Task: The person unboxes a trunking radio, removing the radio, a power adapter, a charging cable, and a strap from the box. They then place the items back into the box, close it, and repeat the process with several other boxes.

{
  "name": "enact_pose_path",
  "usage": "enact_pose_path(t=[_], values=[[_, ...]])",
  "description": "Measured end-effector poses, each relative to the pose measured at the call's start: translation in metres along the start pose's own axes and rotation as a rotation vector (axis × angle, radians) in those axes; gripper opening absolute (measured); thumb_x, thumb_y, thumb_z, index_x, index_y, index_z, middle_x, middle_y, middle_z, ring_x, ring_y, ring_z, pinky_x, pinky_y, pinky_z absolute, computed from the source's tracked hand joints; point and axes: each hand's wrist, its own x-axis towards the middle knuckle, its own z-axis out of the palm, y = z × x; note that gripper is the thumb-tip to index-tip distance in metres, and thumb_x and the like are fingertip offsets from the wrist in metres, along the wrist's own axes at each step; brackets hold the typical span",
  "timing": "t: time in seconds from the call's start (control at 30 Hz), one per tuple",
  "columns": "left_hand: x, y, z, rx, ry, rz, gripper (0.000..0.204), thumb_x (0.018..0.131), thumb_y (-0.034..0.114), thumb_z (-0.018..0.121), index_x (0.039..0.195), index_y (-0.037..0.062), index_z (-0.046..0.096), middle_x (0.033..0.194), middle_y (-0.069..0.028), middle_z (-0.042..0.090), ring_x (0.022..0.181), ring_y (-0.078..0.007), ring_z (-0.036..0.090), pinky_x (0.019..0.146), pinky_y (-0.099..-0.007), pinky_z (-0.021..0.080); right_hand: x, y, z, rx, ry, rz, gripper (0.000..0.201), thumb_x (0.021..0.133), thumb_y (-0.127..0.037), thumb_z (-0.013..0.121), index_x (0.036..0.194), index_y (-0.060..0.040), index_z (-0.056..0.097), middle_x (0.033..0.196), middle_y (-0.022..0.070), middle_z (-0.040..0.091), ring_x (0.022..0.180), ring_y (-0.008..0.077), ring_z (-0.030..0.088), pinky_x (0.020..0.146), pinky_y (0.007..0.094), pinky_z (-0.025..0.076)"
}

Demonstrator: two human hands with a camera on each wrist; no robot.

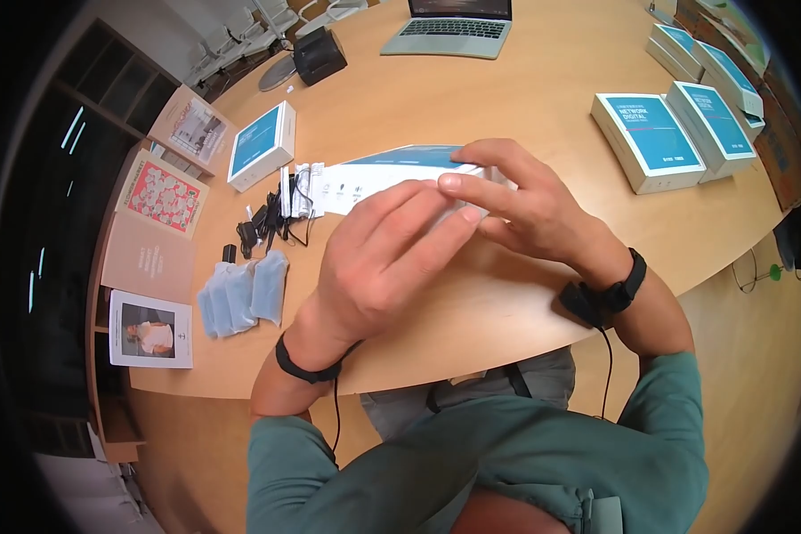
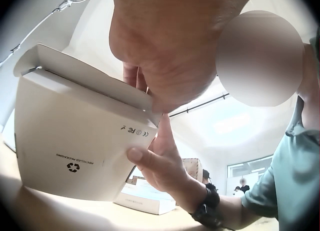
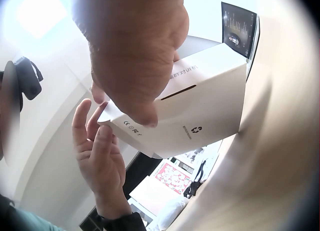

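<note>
A white box with a blue top face (image 1: 400, 158) is tilted up off the table between the hands. The right hand (image 1: 547, 200) grips its right end, the thumb lying on the white face in the left wrist view. From the near side, the left hand (image 1: 374, 258) reaches the same end, with thumb and fingers at a flap (image 3: 106, 114). Along one edge of the box (image 2: 75, 136), a flap (image 2: 90, 73) stands raised in the left wrist view. The box's inside is hidden.
Black cables (image 1: 262, 222) and blue-grey wrapped packets (image 1: 240, 294) lie left of the hands. One boxed set (image 1: 262, 142) stands behind them, and several more (image 1: 659, 138) at the right. A laptop (image 1: 449, 31) and a black object (image 1: 319, 55) are at the back; books (image 1: 151, 329) line the left edge.
</note>
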Motion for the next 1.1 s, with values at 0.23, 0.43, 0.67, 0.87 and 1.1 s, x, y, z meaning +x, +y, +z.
enact_pose_path(t=[0.23,0.43,0.67,0.87,1.1], values=[[-0.024,-0.063,-0.037,-0.111,-0.007,-0.578,0.059,0.096,0.003,0.068,0.154,0.0040,0.057,0.137,-0.0223,0.071,0.126,-0.0343,0.069,0.105,-0.0415,0.055,0.001,0.009,-0.010,0.143,0.072,0.106,0.080,0.084,-0.002,0.087,0.157,-0.0189,0.059,0.130,0.0161,0.069,0.115,0.0360,0.069,0.095,0.0449,0.061],[-0.033,-0.075,-0.023,-0.156,-0.035,-0.803,0.035,0.107,0.005,0.063,0.141,0.0041,0.070,0.105,-0.0146,0.080,0.094,-0.0207,0.076,0.084,-0.0343,0.059,-0.001,0.010,-0.011,0.165,0.068,0.127,0.083,0.083,-0.001,0.087,0.158,-0.0182,0.058,0.130,0.0157,0.069,0.115,0.0355,0.069,0.096,0.0448,0.061],[-0.031,-0.071,-0.022,0.096,0.081,-0.701,0.023,0.108,0.005,0.062,0.128,0.0057,0.075,0.088,-0.0112,0.073,0.075,-0.0178,0.069,0.071,-0.0326,0.055,-0.002,0.009,-0.010,0.192,0.041,0.117,0.089,0.079,0.000,0.087,0.161,-0.0180,0.056,0.130,0.0160,0.069,0.116,0.0357,0.069,0.097,0.0456,0.061],[-0.030,-0.070,-0.022,0.162,0.142,-0.622,0.023,0.107,0.004,0.061,0.125,0.0057,0.075,0.085,-0.0073,0.068,0.073,-0.0126,0.062,0.069,-0.0302,0.051,-0.002,0.009,-0.008,0.197,0.034,0.105,0.093,0.077,0.000,0.088,0.162,-0.0161,0.054,0.135,0.0168,0.069,0.119,0.0365,0.069,0.099,0.0463,0.061],[-0.029,-0.070,-0.025,0.158,0.157,-0.614,0.021,0.106,0.005,0.061,0.122,0.0036,0.076,0.084,-0.0062,0.068,0.072,-0.0122,0.061,0.069,-0.0298,0.051,-0.003,0.010,-0.007,0.188,0.023,0.096,0.092,0.078,-0.001,0.087,0.162,-0.0128,0.053,0.144,0.0166,0.068,0.122,0.0377,0.069,0.101,0.0467,0.061]])
